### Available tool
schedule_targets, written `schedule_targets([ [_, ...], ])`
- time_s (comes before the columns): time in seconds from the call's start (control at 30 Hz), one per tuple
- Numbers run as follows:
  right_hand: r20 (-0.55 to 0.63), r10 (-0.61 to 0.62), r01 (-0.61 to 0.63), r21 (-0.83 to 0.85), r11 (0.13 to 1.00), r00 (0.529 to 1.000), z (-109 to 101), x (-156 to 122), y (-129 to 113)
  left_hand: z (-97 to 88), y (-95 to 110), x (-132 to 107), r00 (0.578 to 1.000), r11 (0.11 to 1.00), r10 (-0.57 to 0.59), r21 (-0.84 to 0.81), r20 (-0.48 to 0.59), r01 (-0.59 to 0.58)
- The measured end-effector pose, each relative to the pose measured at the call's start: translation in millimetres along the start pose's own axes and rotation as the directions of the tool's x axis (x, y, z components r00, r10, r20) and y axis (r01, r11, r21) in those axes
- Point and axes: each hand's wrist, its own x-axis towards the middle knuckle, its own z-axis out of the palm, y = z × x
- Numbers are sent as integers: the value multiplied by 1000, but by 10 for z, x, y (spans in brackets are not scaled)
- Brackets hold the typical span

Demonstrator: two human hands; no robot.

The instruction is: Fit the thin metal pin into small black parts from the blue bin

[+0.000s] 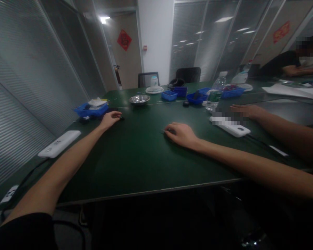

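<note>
My left hand (pixel 110 119) reaches far out over the dark green table (pixel 135 159), its fingers curled together around a small black object (pixel 122 118) at the fingertips. My right hand (pixel 181 134) rests knuckles-up near the table's middle, fingers closed in a pinch on a small silvery piece (pixel 163 131) that sticks out to the left. What the piece is I cannot make out.
A blue tray (pixel 91 109) sits just behind my left hand, a metal bowl (pixel 139 99) and more blue trays (pixel 197 98) farther back. A water bottle (pixel 216 91) stands right. White power strips (pixel 59 143) (pixel 231 126) flank me. Another person's hand (pixel 247 111) rests at right.
</note>
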Motion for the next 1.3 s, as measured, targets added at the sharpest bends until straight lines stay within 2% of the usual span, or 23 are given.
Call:
schedule_targets([
  [0.4,2,-6,6,-10,1000,1000,17,8,21,-2,18,-7,1000,1000,21,8,8,-21],
  [0.57,-15,-1,1,-32,999,1000,30,11,22,9,5,3,1000,999,-29,44,-9,29],
  [0.8,-12,-13,13,-17,1000,1000,25,11,32,12,134,-42,999,998,-54,29,0,54],
  [0.97,-15,-11,10,-20,1000,1000,42,16,45,1,194,-69,999,998,-31,63,15,30],
  [1.3,-2,-9,9,-35,999,1000,32,14,35,16,66,-33,999,995,28,97,45,-32],
])
